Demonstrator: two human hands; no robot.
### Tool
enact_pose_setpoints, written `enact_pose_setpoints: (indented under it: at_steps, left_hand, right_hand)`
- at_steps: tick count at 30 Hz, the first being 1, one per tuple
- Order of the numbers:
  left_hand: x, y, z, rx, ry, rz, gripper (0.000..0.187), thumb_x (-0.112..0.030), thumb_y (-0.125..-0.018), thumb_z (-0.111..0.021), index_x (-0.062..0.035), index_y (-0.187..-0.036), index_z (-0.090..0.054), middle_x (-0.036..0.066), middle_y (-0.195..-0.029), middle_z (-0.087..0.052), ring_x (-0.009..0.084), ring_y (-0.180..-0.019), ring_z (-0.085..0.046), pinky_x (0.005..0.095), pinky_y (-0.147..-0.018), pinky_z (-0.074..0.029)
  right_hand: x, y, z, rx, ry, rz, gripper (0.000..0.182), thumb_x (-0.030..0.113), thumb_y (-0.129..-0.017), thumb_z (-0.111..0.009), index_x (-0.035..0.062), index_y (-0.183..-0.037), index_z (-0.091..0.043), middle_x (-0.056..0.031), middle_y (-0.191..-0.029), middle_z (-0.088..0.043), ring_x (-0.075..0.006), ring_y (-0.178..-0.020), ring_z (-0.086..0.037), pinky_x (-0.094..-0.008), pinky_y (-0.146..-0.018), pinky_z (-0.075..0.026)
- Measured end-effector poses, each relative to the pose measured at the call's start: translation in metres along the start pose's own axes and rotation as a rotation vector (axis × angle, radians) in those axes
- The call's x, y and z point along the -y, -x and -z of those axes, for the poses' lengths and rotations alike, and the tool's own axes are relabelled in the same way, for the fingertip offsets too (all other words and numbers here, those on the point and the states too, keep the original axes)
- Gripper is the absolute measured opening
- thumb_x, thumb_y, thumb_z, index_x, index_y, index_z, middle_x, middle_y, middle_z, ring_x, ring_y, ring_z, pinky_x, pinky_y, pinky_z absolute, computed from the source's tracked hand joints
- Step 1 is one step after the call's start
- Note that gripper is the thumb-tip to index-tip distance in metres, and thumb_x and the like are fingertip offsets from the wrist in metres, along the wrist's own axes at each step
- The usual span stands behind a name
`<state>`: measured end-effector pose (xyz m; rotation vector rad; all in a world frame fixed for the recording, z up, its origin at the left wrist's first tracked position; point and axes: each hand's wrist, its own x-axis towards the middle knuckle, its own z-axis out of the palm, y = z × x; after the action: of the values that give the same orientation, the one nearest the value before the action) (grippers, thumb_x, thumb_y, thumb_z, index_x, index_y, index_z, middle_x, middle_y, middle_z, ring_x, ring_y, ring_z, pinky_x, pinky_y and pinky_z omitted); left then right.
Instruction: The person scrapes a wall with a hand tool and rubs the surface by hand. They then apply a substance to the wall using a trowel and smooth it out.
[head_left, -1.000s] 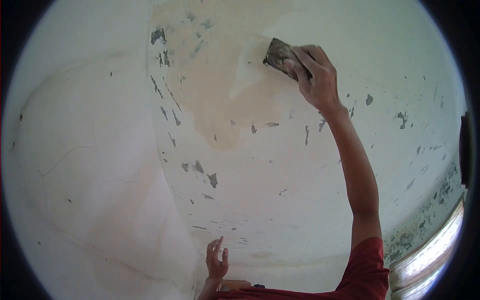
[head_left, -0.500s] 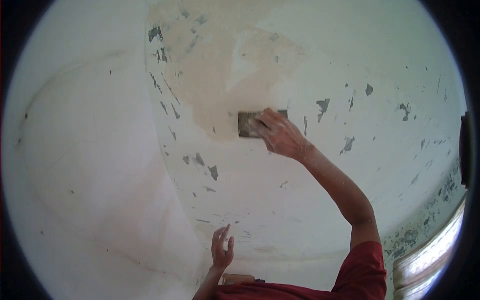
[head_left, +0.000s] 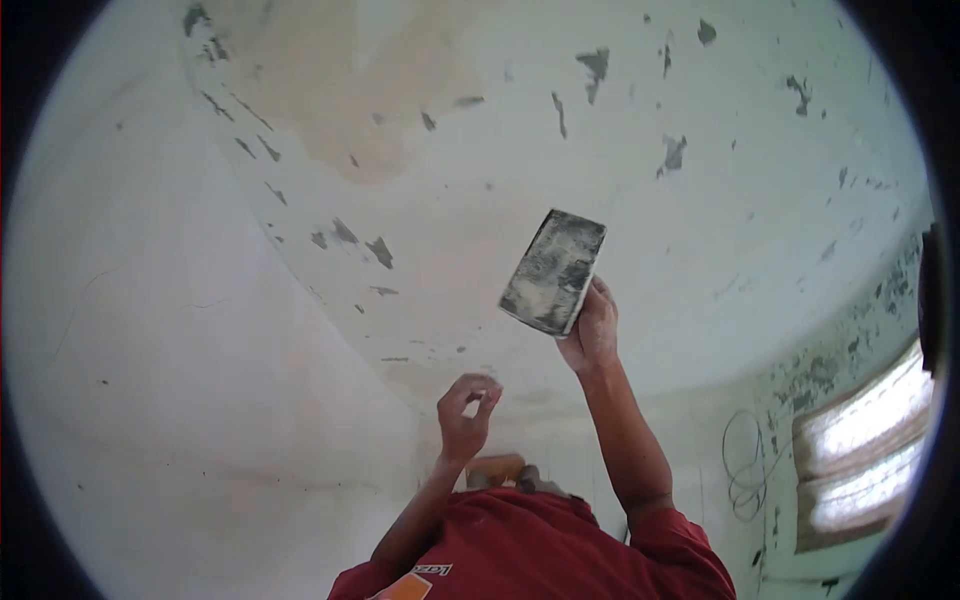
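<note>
Lowered from the tan patch [head_left: 340, 90] since half a second ago: right hand [head_left: 590, 335] now well below it, off the ceiling [head_left: 640, 180], with the sanding block [head_left: 553, 272] turned so its dusty grey-black face shows toward the camera. Clamped on the block's lower end, fingers wrapped behind and thumb at the near edge; block tilted, upper corner pointing up and right. Raised too, compared with before: left hand [head_left: 468, 405], now just left of and below the right wrist, fingertips curled in toward the thumb in a loose pinch, holding nothing that can be made out. Shifted as well, the view itself, so the tan patch sits near the top edge.

Around the hands: pale ceiling flecked with dark chips where paint has come away, thickest along the curved line running down from the top left and scattered toward the upper right. Smooth off-white wall [head_left: 180, 380] to the left, with faint hairline cracks. Lower right, a bright slatted window [head_left: 865, 440] and a loop of thin cable [head_left: 745, 460] on the wall beside it. Bottom centre, red shirt [head_left: 540, 555]. Nothing between block and ceiling; both forearms crossing the lower middle of the view.
</note>
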<state>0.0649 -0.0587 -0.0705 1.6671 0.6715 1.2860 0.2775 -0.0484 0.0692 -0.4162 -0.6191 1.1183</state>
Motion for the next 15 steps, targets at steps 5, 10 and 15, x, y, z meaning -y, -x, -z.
enact_pose_setpoints:
  at_steps: [5,10,15]
  left_hand:
    - [-0.017,0.003,-0.041,0.023,0.27,0.383,0.014,-0.011,-0.099,-0.07,0.0025,-0.104,-0.069,0.007,-0.098,-0.071,0.0153,-0.087,-0.067,0.0287,-0.078,-0.054]
    - [0.023,0.029,-0.055,0.149,0.092,0.418,0.03,-0.022,-0.102,-0.065,0.0063,-0.114,-0.066,0.011,-0.107,-0.07,0.0208,-0.097,-0.067,0.0374,-0.092,-0.055]
    - [0.025,0.068,-0.086,0.118,0.341,0.539,0.036,-0.027,-0.105,-0.06,0.0062,-0.116,-0.066,0.014,-0.112,-0.07,0.0224,-0.102,-0.067,0.0408,-0.093,-0.055]
  right_hand:
    - [-0.043,0.085,0.04,-0.24,-0.078,0.027,0.033,0.01,-0.107,-0.049,-0.0045,-0.137,-0.052,-0.0142,-0.129,-0.066,-0.0237,-0.12,-0.065,-0.0422,-0.106,-0.051]
    - [-0.075,0.147,0.067,-0.509,-0.029,0.03,0.038,0.007,-0.104,-0.06,0.001,-0.14,-0.05,-0.0124,-0.129,-0.065,-0.0221,-0.117,-0.064,-0.0407,-0.104,-0.051]
    - [-0.09,0.205,0.102,-0.54,0.133,0.003,0.029,0.003,-0.099,-0.067,-0.0015,-0.127,-0.058,-0.0089,-0.118,-0.069,-0.0162,-0.108,-0.065,-0.034,-0.096,-0.053]
